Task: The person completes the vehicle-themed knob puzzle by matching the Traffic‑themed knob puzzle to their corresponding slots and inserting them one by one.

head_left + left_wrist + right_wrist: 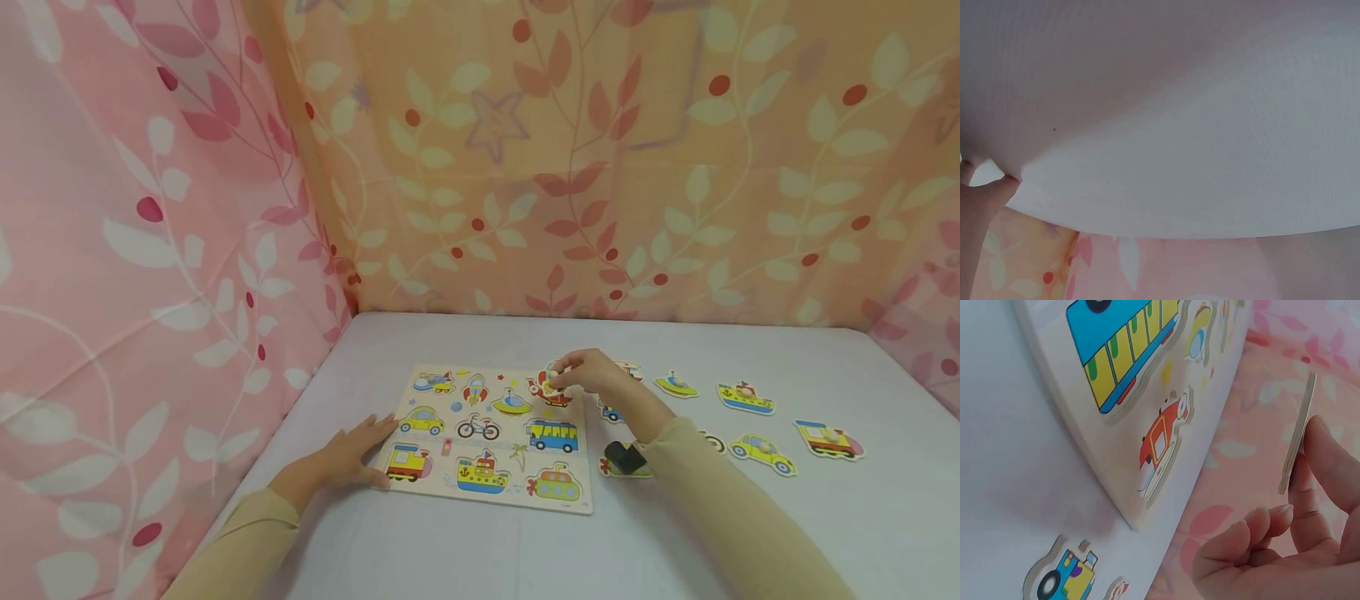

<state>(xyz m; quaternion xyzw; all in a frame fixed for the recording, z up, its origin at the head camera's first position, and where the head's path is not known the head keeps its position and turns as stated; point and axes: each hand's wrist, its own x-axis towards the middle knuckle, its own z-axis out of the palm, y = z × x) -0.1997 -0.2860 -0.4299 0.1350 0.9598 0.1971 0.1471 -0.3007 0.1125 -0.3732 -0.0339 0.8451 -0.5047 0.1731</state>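
Note:
A wooden puzzle board (446,404) with vehicle pictures lies flat on the table. My left hand (345,454) rests at its left edge, fingers spread; in the left wrist view only part of this hand (985,206) shows. With thumb and fingertips my right hand (596,375) pinches a flat puzzle piece (1300,431), seen edge-on in the right wrist view and raised off the board. From the head view, the held piece overlaps the red helicopter picture (1160,444) at the board's upper right corner. The other fingers of that hand are curled.
Right of the board lie several loose pieces: a flying saucer (677,384), a ship (745,397), a yellow car (762,452) and a train (830,439). A submarine piece (611,468) is partly hidden by a black object (624,457) at the right wrist. Patterned curtains (480,208) surround the table.

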